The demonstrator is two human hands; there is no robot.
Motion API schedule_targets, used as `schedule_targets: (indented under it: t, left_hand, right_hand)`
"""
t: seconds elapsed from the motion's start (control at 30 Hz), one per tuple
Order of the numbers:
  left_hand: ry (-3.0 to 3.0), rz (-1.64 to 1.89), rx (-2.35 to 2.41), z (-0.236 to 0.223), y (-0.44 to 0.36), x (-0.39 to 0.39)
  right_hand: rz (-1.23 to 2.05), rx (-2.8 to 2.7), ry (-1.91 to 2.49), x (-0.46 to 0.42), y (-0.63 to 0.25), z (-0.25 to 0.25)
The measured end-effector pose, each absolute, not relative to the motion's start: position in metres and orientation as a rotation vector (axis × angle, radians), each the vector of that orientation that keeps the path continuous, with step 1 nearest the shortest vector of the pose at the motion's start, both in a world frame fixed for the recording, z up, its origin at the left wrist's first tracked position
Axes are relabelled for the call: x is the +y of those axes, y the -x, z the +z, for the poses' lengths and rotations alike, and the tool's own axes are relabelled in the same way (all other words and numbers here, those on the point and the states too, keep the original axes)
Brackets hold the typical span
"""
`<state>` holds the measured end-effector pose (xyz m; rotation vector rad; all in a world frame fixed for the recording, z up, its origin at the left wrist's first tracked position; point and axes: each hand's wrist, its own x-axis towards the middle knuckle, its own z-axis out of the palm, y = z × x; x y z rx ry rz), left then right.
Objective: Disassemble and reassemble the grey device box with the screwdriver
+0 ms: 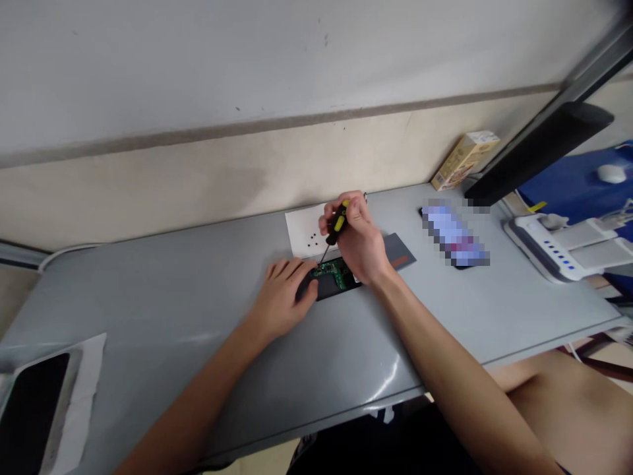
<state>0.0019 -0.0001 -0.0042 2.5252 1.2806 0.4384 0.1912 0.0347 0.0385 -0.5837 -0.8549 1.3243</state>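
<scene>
A dark rectangular device [329,286] lies opened on the desk, its green circuit board [340,272] bare. My left hand [287,290] grips the device's left end, thumb at the near side and fingers over the far side. My right hand [360,241] is wrapped round a black and yellow screwdriver [339,223]. The screwdriver is tilted, its thin shaft pointing down to the board's left part beside my left fingertips. Whether the tip sits in a screw is too small to tell. Behind the device, several small black pieces lie on a white paper [301,231].
A flat grey panel [399,251] with an orange mark lies right of the device. Further right are a phone [452,232] with a blurred screen, a yellow carton [463,160] and a white multi-port unit [548,247]. A dark-screened device [34,409] rests at the near left. The wall [198,191] bounds the desk's back.
</scene>
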Motion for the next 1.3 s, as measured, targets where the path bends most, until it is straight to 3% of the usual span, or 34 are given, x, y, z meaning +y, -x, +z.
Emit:
schedule_targets:
  t: [1.3]
  left_hand:
    - [-2.557, 0.456, 1.275, -0.006, 0.0, 0.0]
  right_hand:
    - [1.345, -0.964, 0.535, 0.034, -0.192, 0.037]
